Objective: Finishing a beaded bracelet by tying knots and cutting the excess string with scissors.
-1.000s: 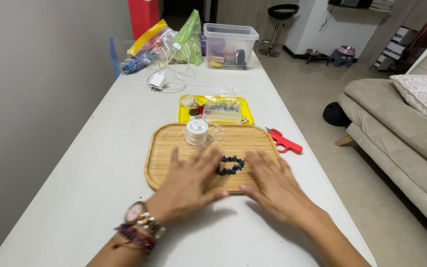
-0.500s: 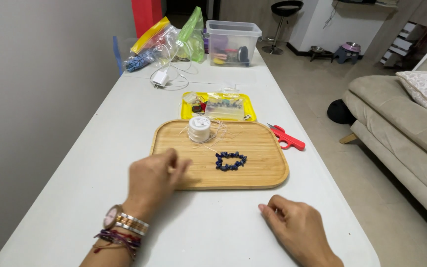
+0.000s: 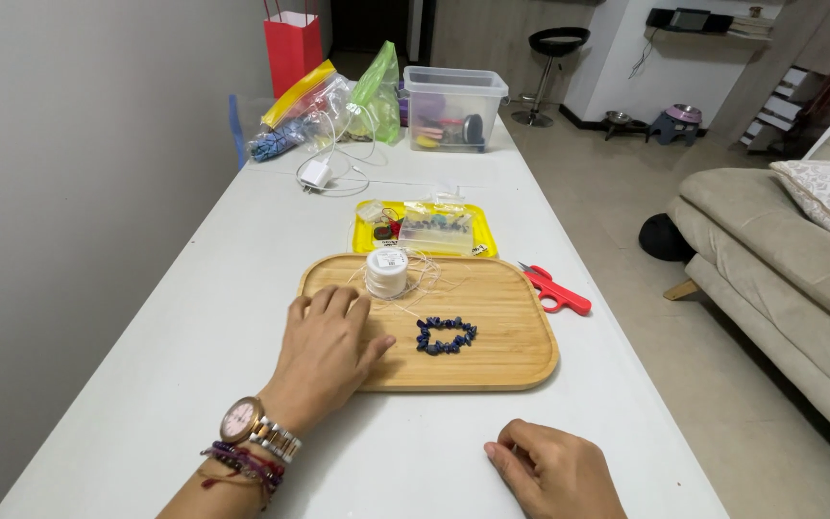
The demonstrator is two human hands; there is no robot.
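Note:
A wooden tray (image 3: 511, 308) lies on the white table (image 3: 194, 327). On it sit a dark blue bead bracelet (image 3: 446, 334) and a spool of clear cord (image 3: 387, 272) with loose thread around it. My left hand (image 3: 324, 351) rests flat on the tray's left part, fingers apart, left of the bracelet and just below the spool; it holds nothing. A watch and several bracelets are on that wrist. My right hand (image 3: 554, 471) lies on the table in front of the tray, fingers curled, with nothing seen in it.
Red thread snips (image 3: 554, 289) lie right of the tray. Behind it sits a yellow tray (image 3: 367, 231) with small bead bags. Farther back are a white charger with cable (image 3: 316, 173), plastic bags (image 3: 309, 106), a clear storage box (image 3: 453, 96) and a red bag (image 3: 292, 43). A sofa (image 3: 780, 259) stands to the right.
Both hands have left the bracelet. My right hand pulled back off the tray to the table's near edge and curled. My left hand slid left and lies flat on the tray.

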